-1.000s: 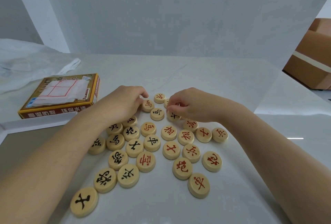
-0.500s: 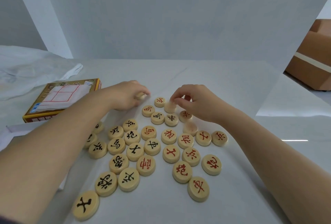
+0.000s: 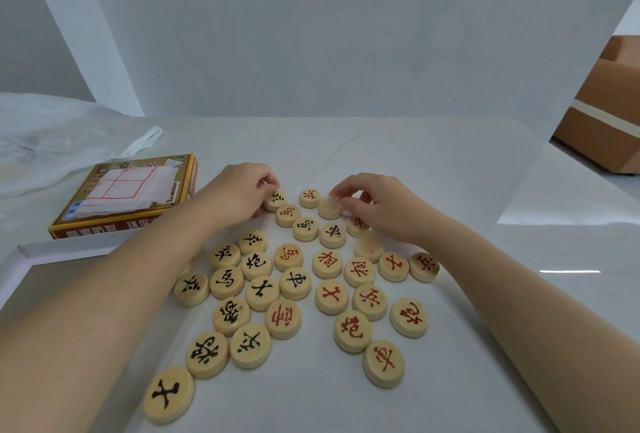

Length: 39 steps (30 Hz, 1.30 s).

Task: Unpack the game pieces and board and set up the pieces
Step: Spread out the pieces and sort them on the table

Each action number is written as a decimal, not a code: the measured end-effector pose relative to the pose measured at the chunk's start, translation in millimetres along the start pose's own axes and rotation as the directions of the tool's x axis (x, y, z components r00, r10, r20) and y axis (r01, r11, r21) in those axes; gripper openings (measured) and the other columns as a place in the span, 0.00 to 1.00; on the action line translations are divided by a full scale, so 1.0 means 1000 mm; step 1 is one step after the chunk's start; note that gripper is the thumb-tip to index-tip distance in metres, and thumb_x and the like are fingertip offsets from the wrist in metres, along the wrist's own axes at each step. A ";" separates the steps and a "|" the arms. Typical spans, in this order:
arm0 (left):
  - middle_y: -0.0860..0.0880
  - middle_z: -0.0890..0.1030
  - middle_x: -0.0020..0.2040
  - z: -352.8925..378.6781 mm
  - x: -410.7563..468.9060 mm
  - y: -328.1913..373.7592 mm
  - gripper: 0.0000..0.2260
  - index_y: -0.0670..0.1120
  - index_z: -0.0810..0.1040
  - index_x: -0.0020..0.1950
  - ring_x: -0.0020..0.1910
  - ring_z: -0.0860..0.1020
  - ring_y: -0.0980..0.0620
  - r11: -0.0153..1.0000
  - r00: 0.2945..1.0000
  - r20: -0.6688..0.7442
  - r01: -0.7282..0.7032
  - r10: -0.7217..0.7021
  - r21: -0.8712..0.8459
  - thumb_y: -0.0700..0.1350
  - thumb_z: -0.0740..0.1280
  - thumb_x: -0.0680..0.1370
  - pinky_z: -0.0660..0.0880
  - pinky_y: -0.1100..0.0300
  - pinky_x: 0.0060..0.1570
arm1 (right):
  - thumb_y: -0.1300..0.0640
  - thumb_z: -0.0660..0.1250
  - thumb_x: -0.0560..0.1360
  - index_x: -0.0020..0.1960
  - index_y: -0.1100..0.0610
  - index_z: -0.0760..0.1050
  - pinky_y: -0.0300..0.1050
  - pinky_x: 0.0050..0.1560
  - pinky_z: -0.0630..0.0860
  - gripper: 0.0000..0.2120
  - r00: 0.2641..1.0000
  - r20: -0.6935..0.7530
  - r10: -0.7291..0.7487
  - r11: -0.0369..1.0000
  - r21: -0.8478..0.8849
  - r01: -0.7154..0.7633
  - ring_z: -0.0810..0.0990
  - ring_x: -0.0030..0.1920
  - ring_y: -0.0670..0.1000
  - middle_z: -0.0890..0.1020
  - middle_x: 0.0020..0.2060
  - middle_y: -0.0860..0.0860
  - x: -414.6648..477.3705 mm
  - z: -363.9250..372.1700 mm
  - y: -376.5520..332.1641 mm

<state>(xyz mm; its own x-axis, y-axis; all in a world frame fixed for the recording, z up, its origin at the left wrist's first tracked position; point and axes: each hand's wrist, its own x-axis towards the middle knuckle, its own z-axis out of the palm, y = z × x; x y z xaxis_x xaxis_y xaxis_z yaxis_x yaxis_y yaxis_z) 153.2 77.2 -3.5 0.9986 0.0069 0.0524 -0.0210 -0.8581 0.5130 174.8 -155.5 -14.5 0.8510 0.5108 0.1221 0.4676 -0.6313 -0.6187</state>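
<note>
The pieces [image 3: 294, 282] lie loose on the white table [image 3: 450, 190], out of their packaging, nearly all face up with black-marked ones mostly to the left and red-marked ones mostly to the right, which reads as sorting by colour before any setup on a grid. At the far edge of the spread the left hand [image 3: 242, 195] has its fingers curled down and pinches a black-marked piece [image 3: 276, 198], probably to shift it towards its own colour. The right hand [image 3: 379, 205] curls its thumb and fingertips onto the rim of a blank piece [image 3: 329, 208], a disc lying face down; the grip at the edge suits tipping it over to read it. A second unmarked disc [image 3: 367, 248] sits just beside the right wrist, likely next for turning. The yellow-edged box [image 3: 188, 176] stands well left of the spread, and the board [image 3: 119, 190], a pale folded sheet with red lines, lies on or in it; I cannot tell which, and it is not yet unfolded. No discs show in the box. A shallow white tray [image 3: 69, 248], perhaps the box's other half, lies just in front of it, its inside hidden by the left forearm. A crumpled plastic bag [image 3: 69, 134] lies behind, a cardboard carton [image 3: 609, 114] far right
</note>
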 end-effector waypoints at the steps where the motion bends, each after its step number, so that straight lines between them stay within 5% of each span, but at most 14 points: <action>1: 0.51 0.79 0.46 0.000 -0.001 -0.001 0.06 0.48 0.76 0.54 0.39 0.78 0.54 1.000 1.000 -0.016 -0.002 0.002 0.009 0.44 0.61 0.80 0.70 0.64 0.35 | 0.55 0.61 0.80 0.59 0.48 0.77 0.32 0.39 0.69 0.11 1.000 -0.005 0.008 1.000 0.014 -0.008 0.76 0.38 0.39 0.76 0.41 0.37 0.000 0.000 0.001; 7: 0.53 0.75 0.57 -0.007 -0.009 -0.011 0.10 0.52 0.75 0.59 0.49 0.76 0.54 0.991 0.992 -0.089 -0.078 0.087 0.108 0.42 0.65 0.78 0.68 0.62 0.47 | 0.55 0.63 0.79 0.58 0.47 0.78 0.32 0.40 0.71 0.10 1.000 0.011 -0.004 0.996 0.084 0.003 0.79 0.39 0.42 0.79 0.47 0.39 0.000 -0.004 0.002; 13: 0.60 0.59 0.75 -0.007 -0.028 -0.015 0.20 0.55 0.64 0.74 0.74 0.57 0.58 0.937 0.946 0.248 -0.266 0.208 0.228 0.42 0.54 0.82 0.52 0.62 0.72 | 0.55 0.63 0.79 0.57 0.44 0.77 0.39 0.52 0.75 0.11 0.993 0.025 -0.111 0.993 0.036 0.110 0.77 0.54 0.40 0.78 0.54 0.39 0.000 -0.005 -0.006; 20: 0.59 0.65 0.73 -0.019 -0.062 -0.019 0.19 0.56 0.67 0.72 0.72 0.60 0.56 0.913 0.979 0.150 -0.187 0.141 0.362 0.44 0.52 0.82 0.59 0.50 0.71 | 0.61 0.59 0.79 0.58 0.46 0.79 0.37 0.53 0.73 0.15 0.994 0.038 -0.102 0.995 0.026 0.101 0.76 0.56 0.39 0.79 0.55 0.41 -0.003 0.002 -0.005; 28: 0.61 0.63 0.74 -0.001 -0.077 0.020 0.20 0.56 0.63 0.74 0.73 0.58 0.61 0.876 0.921 0.200 -0.382 0.334 0.295 0.43 0.51 0.82 0.58 0.52 0.71 | 0.65 0.56 0.77 0.61 0.48 0.77 0.32 0.50 0.69 0.20 0.997 0.020 -0.074 0.996 0.046 0.073 0.76 0.54 0.39 0.79 0.57 0.41 -0.013 0.002 -0.006; 33: 0.64 0.57 0.75 0.006 -0.072 0.030 0.20 0.58 0.60 0.75 0.73 0.52 0.67 0.844 0.889 0.314 -0.429 0.332 0.321 0.54 0.46 0.83 0.51 0.55 0.72 | 0.65 0.54 0.76 0.61 0.45 0.76 0.46 0.43 0.81 0.22 0.998 -0.030 -0.060 0.995 0.074 0.062 0.81 0.51 0.51 0.79 0.56 0.42 -0.018 0.004 -0.009; 39: 0.65 0.56 0.75 0.002 -0.080 0.035 0.21 0.61 0.55 0.76 0.73 0.56 0.65 0.826 0.871 0.328 -0.467 0.367 0.316 0.56 0.43 0.82 0.50 0.55 0.73 | 0.68 0.52 0.77 0.62 0.48 0.75 0.30 0.44 0.72 0.24 0.997 -0.072 -0.033 0.991 0.126 0.042 0.77 0.55 0.38 0.78 0.58 0.41 -0.018 0.003 -0.008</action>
<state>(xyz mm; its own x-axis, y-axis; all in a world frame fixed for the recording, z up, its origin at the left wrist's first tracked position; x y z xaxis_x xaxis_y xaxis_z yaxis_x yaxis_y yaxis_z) 72.9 45.5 8.5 0.8775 -0.4772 -0.0471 -0.4685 -0.8741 0.1283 155.4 -157.6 -14.2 0.8500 0.4881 0.1979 0.4691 -0.5308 -0.7058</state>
